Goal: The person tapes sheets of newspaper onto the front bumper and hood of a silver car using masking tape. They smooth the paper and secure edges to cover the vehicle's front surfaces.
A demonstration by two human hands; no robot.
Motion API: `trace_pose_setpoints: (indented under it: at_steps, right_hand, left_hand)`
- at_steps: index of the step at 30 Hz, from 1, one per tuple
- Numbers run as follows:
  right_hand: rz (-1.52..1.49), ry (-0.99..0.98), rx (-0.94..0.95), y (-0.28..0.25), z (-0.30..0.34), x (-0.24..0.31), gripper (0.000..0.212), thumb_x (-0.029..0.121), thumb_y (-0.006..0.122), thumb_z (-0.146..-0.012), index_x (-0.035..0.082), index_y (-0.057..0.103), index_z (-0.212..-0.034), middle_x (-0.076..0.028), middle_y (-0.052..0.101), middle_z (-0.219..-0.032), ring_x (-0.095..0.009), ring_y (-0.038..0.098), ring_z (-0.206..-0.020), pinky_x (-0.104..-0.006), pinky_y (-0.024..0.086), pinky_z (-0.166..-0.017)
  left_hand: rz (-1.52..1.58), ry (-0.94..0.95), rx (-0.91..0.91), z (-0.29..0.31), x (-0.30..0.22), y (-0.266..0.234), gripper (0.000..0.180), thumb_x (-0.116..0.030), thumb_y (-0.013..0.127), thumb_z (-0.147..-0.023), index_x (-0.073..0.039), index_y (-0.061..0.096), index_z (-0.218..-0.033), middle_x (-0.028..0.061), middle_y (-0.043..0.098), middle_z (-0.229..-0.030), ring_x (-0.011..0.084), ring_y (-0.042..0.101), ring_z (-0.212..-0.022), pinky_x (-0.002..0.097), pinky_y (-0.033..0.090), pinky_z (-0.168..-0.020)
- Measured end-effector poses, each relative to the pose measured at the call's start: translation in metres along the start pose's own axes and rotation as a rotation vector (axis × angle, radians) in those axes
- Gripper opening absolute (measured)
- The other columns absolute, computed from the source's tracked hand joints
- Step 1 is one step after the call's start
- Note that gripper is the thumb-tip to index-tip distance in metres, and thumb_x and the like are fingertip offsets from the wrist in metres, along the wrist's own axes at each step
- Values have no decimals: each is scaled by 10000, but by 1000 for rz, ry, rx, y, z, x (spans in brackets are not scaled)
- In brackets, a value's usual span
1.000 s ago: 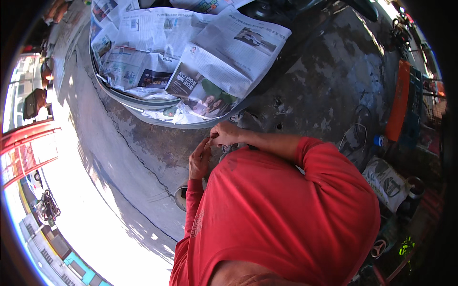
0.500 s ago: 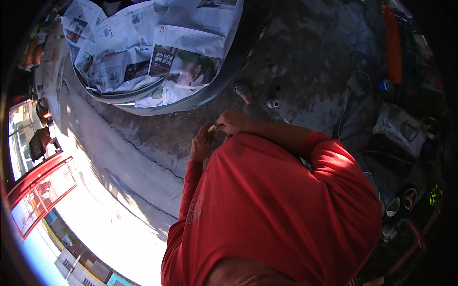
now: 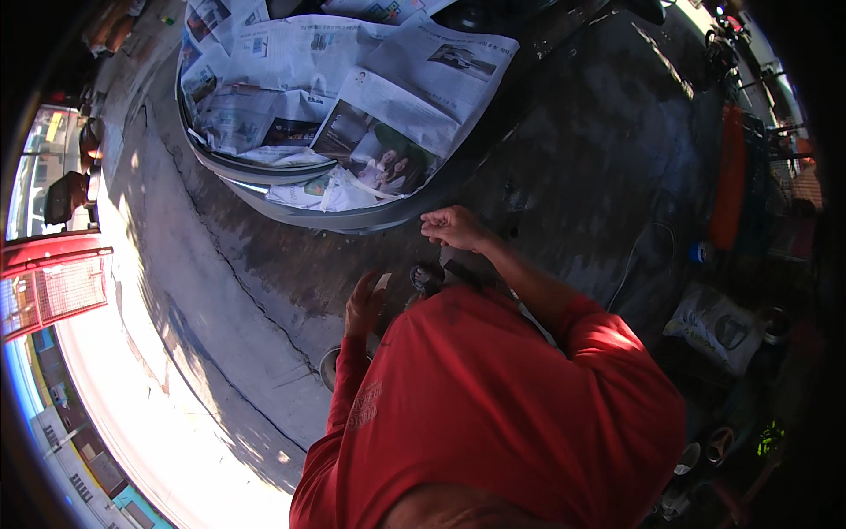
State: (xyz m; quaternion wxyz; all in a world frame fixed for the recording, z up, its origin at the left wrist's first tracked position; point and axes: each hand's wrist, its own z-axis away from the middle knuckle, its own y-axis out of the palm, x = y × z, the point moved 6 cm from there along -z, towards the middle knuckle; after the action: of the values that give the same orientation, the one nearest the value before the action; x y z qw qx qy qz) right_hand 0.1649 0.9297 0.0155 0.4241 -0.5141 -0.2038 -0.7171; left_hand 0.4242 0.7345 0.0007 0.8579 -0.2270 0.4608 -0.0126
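Note:
A curved grey panel like a car bumper (image 3: 352, 220) spans the top, with newspaper sheets (image 3: 352, 57) laid over the area behind its edge. My right hand (image 3: 456, 229) is just off the panel's near right edge. Its fingers are curled together, and anything between them is too small to make out. Closer to my body and to the left, my left hand (image 3: 361, 307) grips a small flat pale piece (image 3: 382, 282) between thumb and fingers. What this piece is, I cannot tell.
A crack runs through the concrete floor (image 3: 256, 344) on the left. A round container (image 3: 330, 367) stands by my left forearm. To the right lie a white sack (image 3: 716, 328), a can with a blue end (image 3: 701, 253) and an orange upright (image 3: 729, 176). A red metal gate (image 3: 62, 282) is far left.
My hands, together at the pale piece before, have come apart. The right one has moved away toward the panel's edge; the left keeps the piece. The whole view has shifted.

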Motion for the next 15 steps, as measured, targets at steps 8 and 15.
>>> trace_pose_setpoints:
  at_steps: [8, 15]
  right_hand:
    - [-843, -94, -392, -247, -160, 126, 275, 263, 744, -1031, 97, 676, -1240, -46, 759, -1134, -200, 764, -1009, -338, 546, -802]
    - [-882, -68, -612, -351, -301, 146, 452, 277, 862, -947, 67, 659, -1293, -96, 641, -1258, -244, 726, -988, -362, 574, -794]
  left_hand:
    - [308, -29, -141, -2, 2, -3, 422, -162, 705, -972, -82, 714, -1387, 10, 745, -981, 115, 694, -825, 305, 572, -720]
    - [324, -181, -247, -25, -27, -22, 342, -178, 731, -975, -45, 766, -1288, 6, 706, -878, 96, 659, -781, 288, 564, -713]
